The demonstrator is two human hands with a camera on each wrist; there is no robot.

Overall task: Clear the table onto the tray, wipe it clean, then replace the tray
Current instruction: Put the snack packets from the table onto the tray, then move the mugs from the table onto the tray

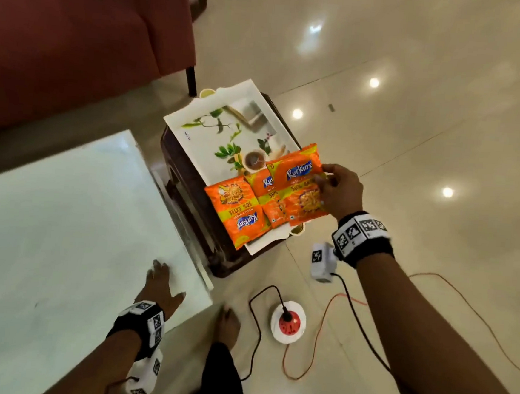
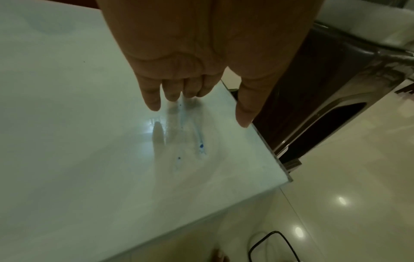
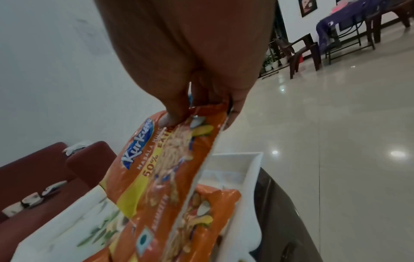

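A white tray (image 1: 195,129) printed with leaves and a teacup sits on a dark stool (image 1: 189,203) beside the glass table (image 1: 64,212). Two orange Kurkure snack packets (image 1: 239,210) lie on the tray's near end. My right hand (image 1: 337,187) pinches a third orange packet (image 1: 300,181) by its edge, just over the other two; in the right wrist view this held packet (image 3: 161,168) hangs below my fingers (image 3: 174,113) above the tray (image 3: 246,163). My left hand (image 1: 160,285) rests flat with straight fingers on the table's near corner, beside blue smears (image 2: 200,141) on the glass (image 2: 78,141).
A red sofa (image 1: 78,36) stands behind the table. A red-and-white power socket (image 1: 287,322) with black and orange cables (image 1: 319,335) lies on the glossy floor near my bare foot (image 1: 227,321). Chairs (image 3: 300,51) stand across the room.
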